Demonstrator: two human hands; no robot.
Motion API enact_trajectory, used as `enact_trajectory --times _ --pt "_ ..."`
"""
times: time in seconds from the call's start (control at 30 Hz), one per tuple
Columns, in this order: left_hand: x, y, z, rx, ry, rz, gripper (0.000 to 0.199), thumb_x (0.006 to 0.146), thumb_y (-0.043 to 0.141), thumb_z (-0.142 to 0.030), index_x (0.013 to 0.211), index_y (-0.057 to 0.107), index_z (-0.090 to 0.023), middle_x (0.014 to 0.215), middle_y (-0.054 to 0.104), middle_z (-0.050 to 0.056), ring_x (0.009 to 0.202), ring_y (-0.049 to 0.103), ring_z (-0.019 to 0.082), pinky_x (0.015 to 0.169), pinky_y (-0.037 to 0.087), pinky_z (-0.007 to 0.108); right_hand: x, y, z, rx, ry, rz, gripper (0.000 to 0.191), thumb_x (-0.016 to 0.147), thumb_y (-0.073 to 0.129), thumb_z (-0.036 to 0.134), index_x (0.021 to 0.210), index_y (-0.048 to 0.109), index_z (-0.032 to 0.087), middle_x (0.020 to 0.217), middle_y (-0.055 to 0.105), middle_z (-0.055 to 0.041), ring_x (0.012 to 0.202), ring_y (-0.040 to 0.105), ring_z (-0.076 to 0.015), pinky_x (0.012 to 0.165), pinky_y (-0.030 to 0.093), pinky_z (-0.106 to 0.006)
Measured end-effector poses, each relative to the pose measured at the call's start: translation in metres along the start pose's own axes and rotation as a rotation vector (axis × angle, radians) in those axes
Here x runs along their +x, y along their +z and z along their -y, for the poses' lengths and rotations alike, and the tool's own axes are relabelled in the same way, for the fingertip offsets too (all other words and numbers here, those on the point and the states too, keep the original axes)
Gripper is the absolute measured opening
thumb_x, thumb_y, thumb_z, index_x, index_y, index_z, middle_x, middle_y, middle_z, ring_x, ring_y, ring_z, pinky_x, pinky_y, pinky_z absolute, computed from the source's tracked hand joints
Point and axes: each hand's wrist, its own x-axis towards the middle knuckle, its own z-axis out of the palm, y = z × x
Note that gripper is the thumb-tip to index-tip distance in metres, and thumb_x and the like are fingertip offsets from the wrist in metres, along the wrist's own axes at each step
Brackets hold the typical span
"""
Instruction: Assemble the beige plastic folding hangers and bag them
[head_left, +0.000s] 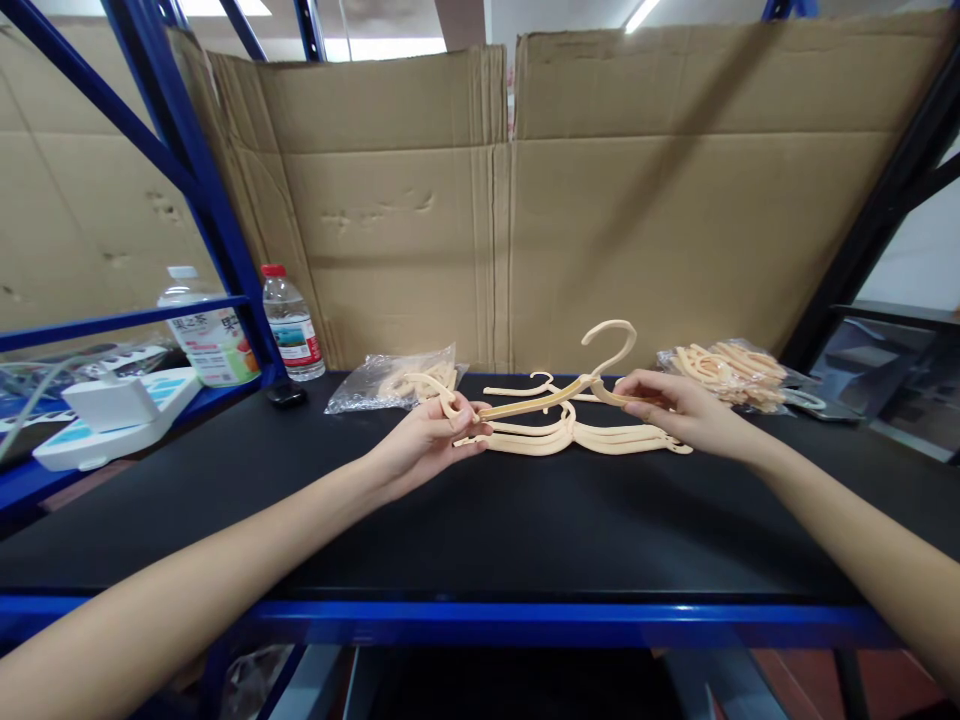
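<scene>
Holding hanger (559, 394) between left grip (427, 440) and right grip (667, 405); nested hangers (525, 443) on table (525, 540), plastic bags (360, 388) beyond.

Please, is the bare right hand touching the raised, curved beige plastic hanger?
Touching: the head view shows the bare right hand pinching the curved beige plastic hanger by its right arm.

Free room over the near tabletop (540, 540), but hangers (619, 441) and cardboard wall (660, 230) beyond

The label (206, 347) on the white-capped bottle (211, 340) reads "果之茶".
</scene>
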Motion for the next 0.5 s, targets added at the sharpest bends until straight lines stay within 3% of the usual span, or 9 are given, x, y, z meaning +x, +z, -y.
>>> enact_trajectory --times 0.37,0.5 --pt "-0.0022 0.0050 0.0000 -0.041 -0.033 0.013 0.021 0.066 0.079 -0.014 0.066 0.058 -0.013 0.081 0.060 0.003 0.070 0.061 0.012 0.076 0.053 0.028 -0.0004 0.0026 -0.0018 -0.005 -0.045 -0.019 0.025 0.089 0.050 0.043 0.097 0.060 0.021 0.089 0.062 -0.0068 0.082 0.056 -0.0218 0.074 0.046 -0.036" --pt "-0.0022 0.0039 0.0020 -0.048 -0.022 0.002 0.022 0.065 0.077 -0.011 0.065 0.055 -0.012 0.083 0.060 0.004 0.068 0.060 0.011 0.073 0.053 0.026 -0.0001 0.0043 -0.0039 -0.016 -0.031 -0.051 0.027 0.088 0.052 0.045 0.097 0.061 0.022 0.092 0.063 -0.0080 0.087 0.057 -0.0240 0.078 0.047 -0.038"
